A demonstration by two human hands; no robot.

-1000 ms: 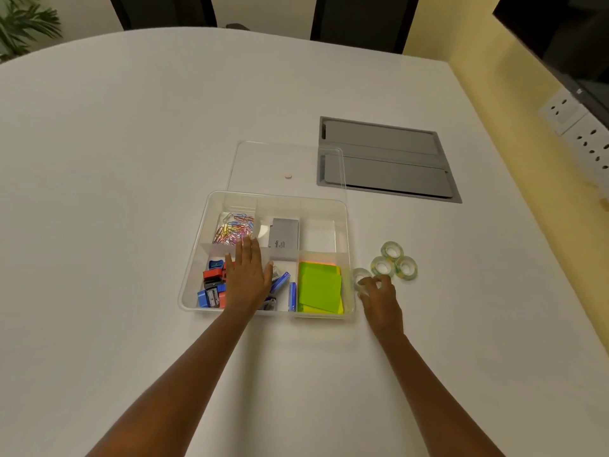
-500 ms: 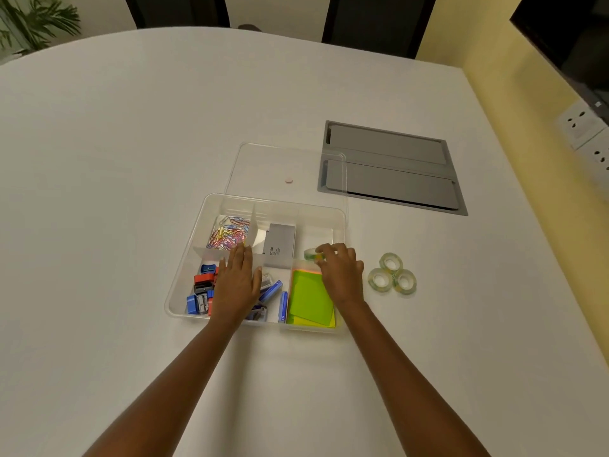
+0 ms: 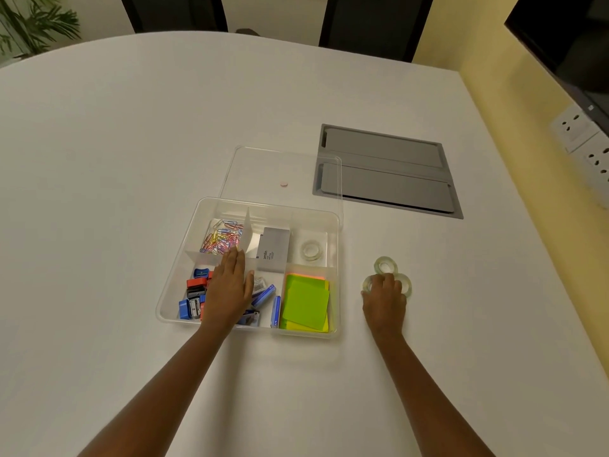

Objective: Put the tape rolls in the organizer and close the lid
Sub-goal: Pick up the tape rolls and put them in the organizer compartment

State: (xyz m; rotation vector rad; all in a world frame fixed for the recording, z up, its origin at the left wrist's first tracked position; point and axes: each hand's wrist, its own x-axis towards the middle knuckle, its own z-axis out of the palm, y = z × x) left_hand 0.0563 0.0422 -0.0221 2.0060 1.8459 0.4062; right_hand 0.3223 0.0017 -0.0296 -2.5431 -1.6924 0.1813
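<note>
Tape rolls (image 3: pixel 385 266) under right hand (image 3: pixel 384 298)

Soft, even overhead light; faint shadows under forearms; wide-angle bowing at edges

organizer (image 3: pixel 174 275) top: open, with the clear lid (image 3: pixel 283 166) lying flat behind it, toward upper frame.
back-right compartment: one tape roll (image 3: pixel 311 249) inside, bare floor around it.
lower-left compartments: covered by left hand (image 3: pixel 229 291).
table (image 3: pixel 131 143) between organizer and right hand (image 3: pixel 384 300): bare strip.
</note>
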